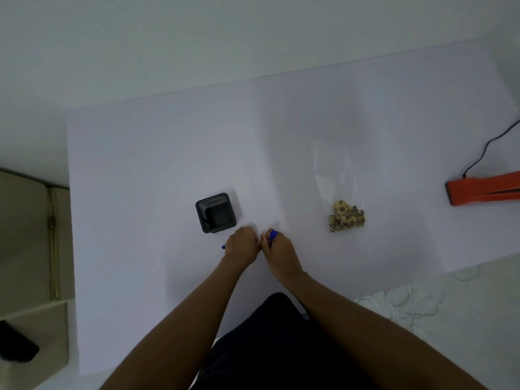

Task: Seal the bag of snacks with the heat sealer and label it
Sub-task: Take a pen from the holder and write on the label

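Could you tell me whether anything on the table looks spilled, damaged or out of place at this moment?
Nothing stands out. The snacks sit bunched in the near end of the clear bag, which lies flat; none are loose on the table. The black holder stands upright, and the orange heat sealer lies at the right edge.

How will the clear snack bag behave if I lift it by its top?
The bag looks like thin, floppy film, so it will probably sag. The snacks are bunched at its near end, so that end should hang heaviest. The film may be slippery.
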A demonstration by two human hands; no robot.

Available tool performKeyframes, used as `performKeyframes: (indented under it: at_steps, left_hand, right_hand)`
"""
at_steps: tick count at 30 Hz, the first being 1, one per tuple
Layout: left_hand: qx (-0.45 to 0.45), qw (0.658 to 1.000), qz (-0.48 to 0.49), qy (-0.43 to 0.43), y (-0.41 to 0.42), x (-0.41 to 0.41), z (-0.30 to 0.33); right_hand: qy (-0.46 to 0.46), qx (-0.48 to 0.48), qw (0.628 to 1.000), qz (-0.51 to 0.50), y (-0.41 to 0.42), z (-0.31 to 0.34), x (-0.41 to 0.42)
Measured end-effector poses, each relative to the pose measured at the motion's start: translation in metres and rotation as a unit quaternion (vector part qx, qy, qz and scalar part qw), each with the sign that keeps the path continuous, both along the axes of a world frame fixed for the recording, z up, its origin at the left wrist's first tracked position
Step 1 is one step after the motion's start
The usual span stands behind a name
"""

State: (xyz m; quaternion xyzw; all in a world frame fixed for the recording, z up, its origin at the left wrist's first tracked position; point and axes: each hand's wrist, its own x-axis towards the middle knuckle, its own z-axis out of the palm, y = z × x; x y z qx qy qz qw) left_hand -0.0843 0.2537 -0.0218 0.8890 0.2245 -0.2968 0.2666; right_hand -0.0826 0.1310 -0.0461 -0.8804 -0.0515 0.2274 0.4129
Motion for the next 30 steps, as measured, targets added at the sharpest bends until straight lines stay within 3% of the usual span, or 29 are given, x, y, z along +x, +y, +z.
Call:
performKeyframes:
  at_steps: [30]
  left_hand:
    - [-0.005,1.000,-0.012,0.015,0.001,0.001,-0.001]
  right_hand:
    - [0.042,-0.002,0.999,-0.031,0.008,0.006,-0.008]
